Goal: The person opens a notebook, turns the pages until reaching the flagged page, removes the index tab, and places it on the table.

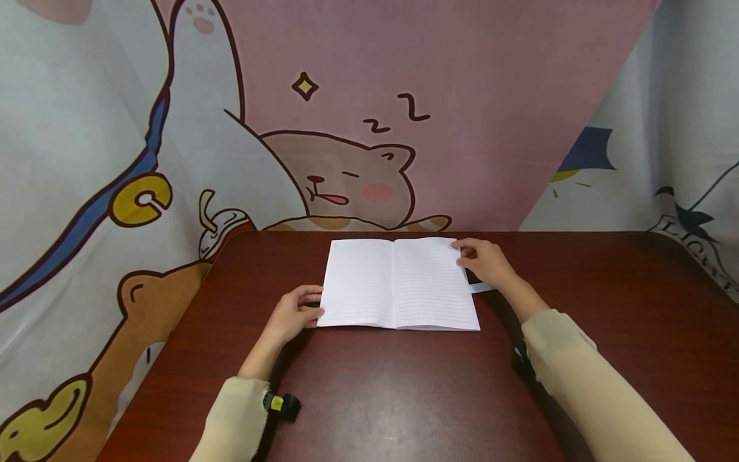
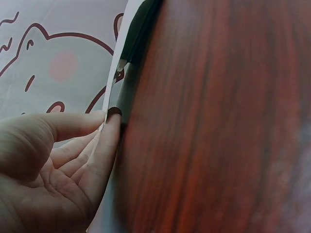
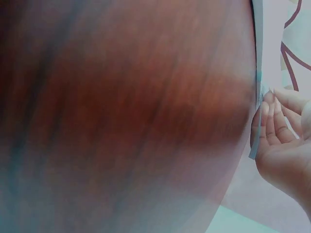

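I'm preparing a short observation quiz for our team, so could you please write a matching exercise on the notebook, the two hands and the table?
Column one:
1. notebook
2. left hand
3. right hand
4. table

Column two:
A. at the right edge of the notebook
B. dark reddish brown
C. lying open
D. at the left edge of the notebook

Right pairs: 1-C, 2-D, 3-A, 4-B

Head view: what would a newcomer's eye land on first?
The open lined notebook, bright white on the dark table, just below mid-frame. The left hand holds its lower left edge, the right hand its upper right. Behind the table, a sleeping cartoon animal on pink-and-white cloth.
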`<state>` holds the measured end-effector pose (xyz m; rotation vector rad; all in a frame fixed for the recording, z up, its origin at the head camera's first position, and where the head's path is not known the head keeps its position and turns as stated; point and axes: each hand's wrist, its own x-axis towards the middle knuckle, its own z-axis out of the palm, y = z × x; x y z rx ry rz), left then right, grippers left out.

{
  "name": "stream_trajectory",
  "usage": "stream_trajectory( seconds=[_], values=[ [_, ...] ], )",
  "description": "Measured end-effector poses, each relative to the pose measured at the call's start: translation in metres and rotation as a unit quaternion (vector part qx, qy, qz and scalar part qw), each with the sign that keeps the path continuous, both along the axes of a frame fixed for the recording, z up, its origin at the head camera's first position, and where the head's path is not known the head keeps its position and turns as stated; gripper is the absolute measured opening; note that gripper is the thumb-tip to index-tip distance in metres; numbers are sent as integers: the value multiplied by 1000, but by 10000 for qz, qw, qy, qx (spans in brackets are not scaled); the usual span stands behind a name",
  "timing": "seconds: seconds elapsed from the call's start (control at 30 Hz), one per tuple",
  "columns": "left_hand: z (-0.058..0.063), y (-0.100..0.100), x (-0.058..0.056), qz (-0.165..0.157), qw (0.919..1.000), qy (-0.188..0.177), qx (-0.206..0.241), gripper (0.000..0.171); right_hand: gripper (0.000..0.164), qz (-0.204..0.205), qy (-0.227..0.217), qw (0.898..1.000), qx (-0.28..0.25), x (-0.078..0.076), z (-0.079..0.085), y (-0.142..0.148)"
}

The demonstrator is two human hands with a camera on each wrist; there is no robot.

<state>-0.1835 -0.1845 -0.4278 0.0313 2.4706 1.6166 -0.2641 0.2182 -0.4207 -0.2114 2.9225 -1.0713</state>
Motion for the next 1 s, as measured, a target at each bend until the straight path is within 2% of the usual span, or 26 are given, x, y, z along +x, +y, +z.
stream_trajectory(
  seconds=[0.4, 1.0],
  values=[
    [2, 0, 1, 47, 9999, -128, 39, 45, 45, -279, -158, 9965, -773, 2, -1, 3],
    [2, -1, 0, 3, 9997, -214, 130, 45, 40, -428, -143, 9909, -1268, 3, 0, 5]
  ],
)
